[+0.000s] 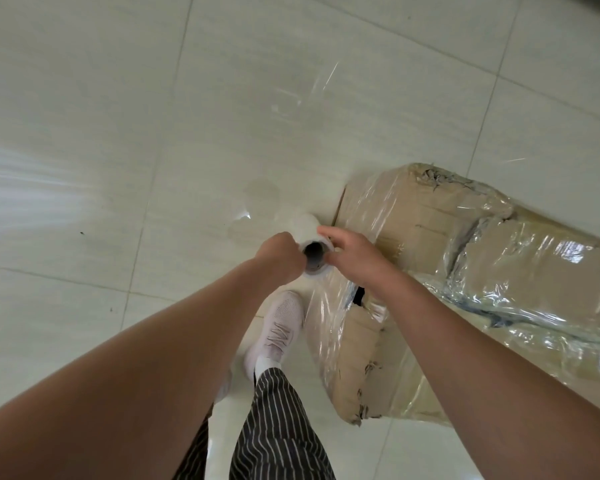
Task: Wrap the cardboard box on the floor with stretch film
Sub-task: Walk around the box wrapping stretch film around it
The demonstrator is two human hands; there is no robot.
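A long, battered cardboard box (430,216) lies on the tiled floor at the right, with clear stretch film over most of it. Just left of the box's near corner stands an upright roll of stretch film (307,225); its dark hollow core faces up at me. My left hand (279,256) grips the roll's top end from the left. My right hand (352,252) holds the top rim from the right, fingers curled round it. A sheet of film (323,306) runs from the roll down onto the box's near face.
My foot in a white shoe (278,327) stands on the floor right beside the box's near end, with a striped trouser leg (278,427) below it. Pale floor tiles (153,116) stretch out to the left and beyond. A glare patch lies at the left edge.
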